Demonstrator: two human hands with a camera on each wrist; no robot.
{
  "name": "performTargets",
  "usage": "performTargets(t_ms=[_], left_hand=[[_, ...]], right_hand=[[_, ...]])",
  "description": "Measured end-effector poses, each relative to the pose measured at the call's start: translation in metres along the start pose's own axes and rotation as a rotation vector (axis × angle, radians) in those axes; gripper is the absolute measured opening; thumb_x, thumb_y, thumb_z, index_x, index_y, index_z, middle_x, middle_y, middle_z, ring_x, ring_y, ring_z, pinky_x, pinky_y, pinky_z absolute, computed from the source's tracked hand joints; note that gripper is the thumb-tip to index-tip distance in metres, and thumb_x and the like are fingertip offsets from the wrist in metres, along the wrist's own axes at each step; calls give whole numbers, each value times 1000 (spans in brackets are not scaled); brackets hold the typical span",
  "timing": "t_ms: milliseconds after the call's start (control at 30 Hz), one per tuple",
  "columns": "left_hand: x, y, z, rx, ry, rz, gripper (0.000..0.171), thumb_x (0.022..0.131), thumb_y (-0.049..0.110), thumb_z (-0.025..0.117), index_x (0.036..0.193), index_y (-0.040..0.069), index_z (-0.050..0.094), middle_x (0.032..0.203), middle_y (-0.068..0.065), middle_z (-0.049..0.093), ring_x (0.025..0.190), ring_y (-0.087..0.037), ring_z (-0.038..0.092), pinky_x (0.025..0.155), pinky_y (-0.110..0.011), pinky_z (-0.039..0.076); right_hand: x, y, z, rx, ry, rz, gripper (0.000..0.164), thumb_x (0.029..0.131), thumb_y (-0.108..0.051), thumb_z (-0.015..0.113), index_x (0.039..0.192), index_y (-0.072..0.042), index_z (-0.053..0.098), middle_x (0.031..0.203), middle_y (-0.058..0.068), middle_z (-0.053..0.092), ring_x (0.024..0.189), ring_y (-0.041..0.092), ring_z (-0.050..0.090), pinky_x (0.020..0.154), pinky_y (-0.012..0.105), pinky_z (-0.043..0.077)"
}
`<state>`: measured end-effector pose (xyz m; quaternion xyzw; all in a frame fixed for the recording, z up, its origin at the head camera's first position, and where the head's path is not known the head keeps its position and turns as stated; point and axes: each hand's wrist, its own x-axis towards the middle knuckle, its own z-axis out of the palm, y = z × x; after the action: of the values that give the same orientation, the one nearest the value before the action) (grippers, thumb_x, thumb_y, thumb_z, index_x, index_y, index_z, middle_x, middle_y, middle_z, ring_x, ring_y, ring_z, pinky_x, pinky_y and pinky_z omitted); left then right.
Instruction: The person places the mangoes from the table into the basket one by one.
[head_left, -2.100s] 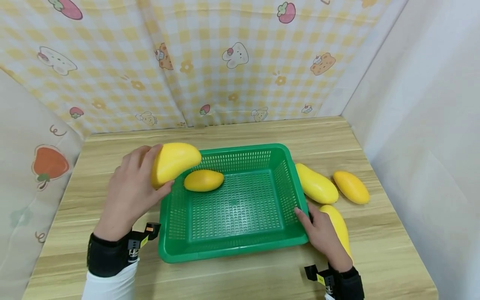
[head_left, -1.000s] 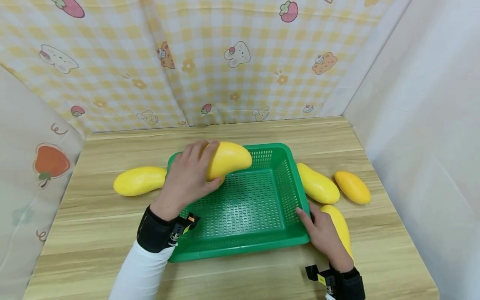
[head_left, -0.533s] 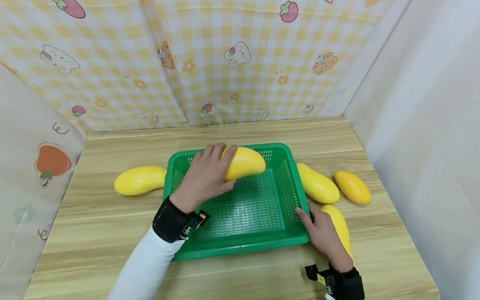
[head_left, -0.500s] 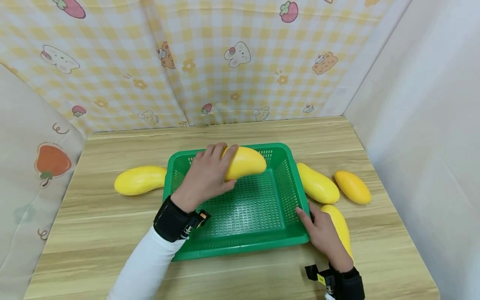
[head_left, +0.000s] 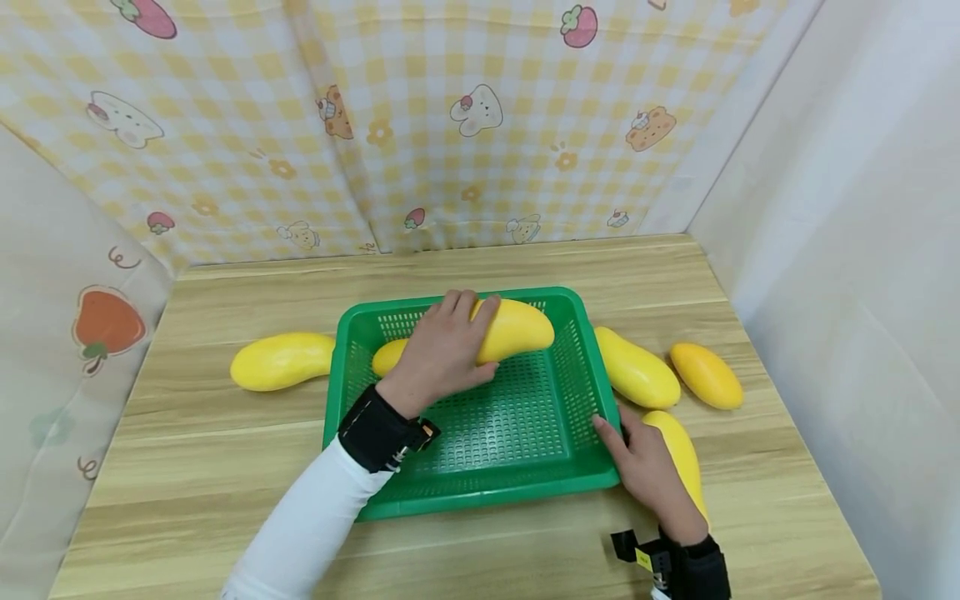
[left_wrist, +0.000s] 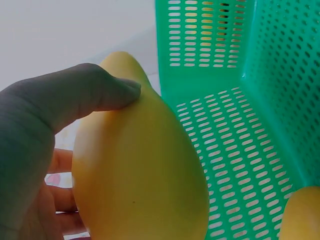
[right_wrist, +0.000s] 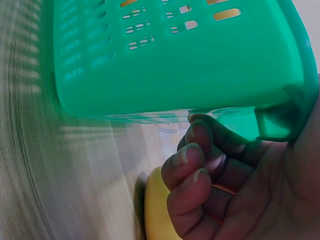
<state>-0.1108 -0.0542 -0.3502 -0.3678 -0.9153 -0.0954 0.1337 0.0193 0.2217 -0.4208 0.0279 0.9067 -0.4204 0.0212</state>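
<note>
My left hand [head_left: 444, 348] grips a yellow mango [head_left: 521, 327] above the back part of a green plastic basket [head_left: 480, 500]. In the left wrist view, my thumb presses the near side of that mango [left_wrist: 140, 165] and other fingers show behind it. A second mango [head_left: 387, 358] lies inside the basket at the left, partly covered by my left hand. My right hand [head_left: 645, 462] holds the basket's right rim, thumb on the inner side. Its fingers curl beneath the rim outside the basket wall [right_wrist: 180, 75] in the right wrist view.
Outside the basket, one yellow mango [head_left: 281, 361] lies on the wooden table [head_left: 202, 450] against the left side. On the right lie a yellow mango [head_left: 637, 367], a smaller orange one [head_left: 706, 375] and another yellow one [head_left: 678, 458] partly behind my right hand. A checked curtain [head_left: 420, 167] hangs behind.
My left hand has carried the mango rightward from the basket's left edge to over its back middle. The yellow mango on the table at left has come into view. My right hand stays on the rim.
</note>
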Motion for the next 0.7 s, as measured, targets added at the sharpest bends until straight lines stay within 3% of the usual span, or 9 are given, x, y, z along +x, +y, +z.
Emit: performTargets(t_ms=[400, 700], left_hand=[[12, 14, 19, 101, -71, 15, 78, 77, 49, 72, 136, 5, 45, 113, -18, 54, 101, -34, 49, 83, -46, 41], [16, 15, 28, 142, -84, -32, 78, 77, 51, 71, 134, 5, 45, 113, -17, 55, 101, -33, 49, 81, -44, 42]], right_hand=[[-1, 1, 1, -10, 1, 2, 31, 101, -30, 49, 111, -4, 60, 88, 6, 68, 73, 14, 63, 63, 29, 50], [0, -3, 0, -15, 1, 10, 31, 101, -31, 49, 113, -4, 60, 88, 7, 68, 73, 13, 63, 64, 30, 50]])
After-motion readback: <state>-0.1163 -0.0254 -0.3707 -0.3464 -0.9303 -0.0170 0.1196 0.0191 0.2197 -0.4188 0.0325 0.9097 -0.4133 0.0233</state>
